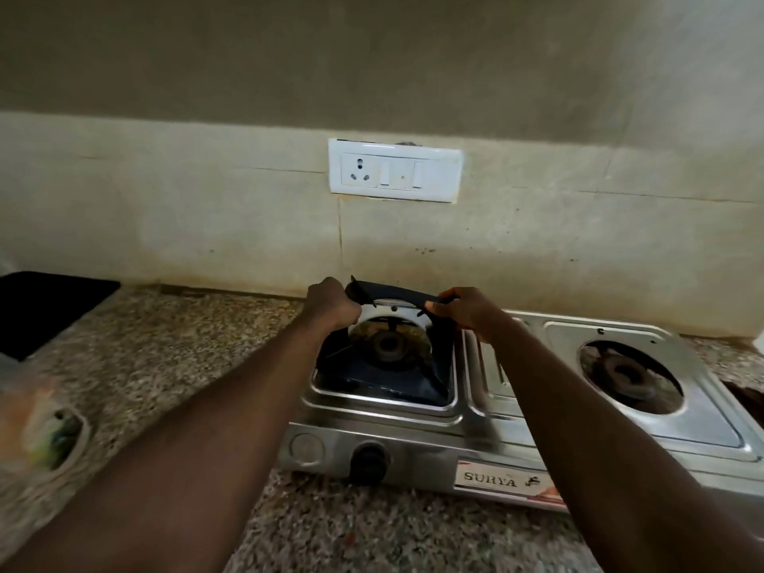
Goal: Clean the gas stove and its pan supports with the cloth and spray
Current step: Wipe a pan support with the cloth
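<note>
- The stove (488,444) stands on the countertop (198,345), its back toward the wall (206,200).
- A switch plate (395,169) is on the wall above the stove.
- The pan support (384,388) is tilted over the left burner (388,345), with the left hand (330,303) and right hand (459,312) at its raised far edge.
- The right burner (628,376) lies well to its right.
- A knob (369,461) is on the stove's front.

I see the stainless-steel two-burner gas stove (488,444) on the counter, right of centre, its black knob (369,461) on the near face. The black square metal pan support (403,292) sits tilted over the left burner (388,345): near edge down in the steel recess, far rail raised. My left hand (333,303) and right hand (463,310) grip that rail's ends. The right burner (630,376) shows through a round opening.
</note>
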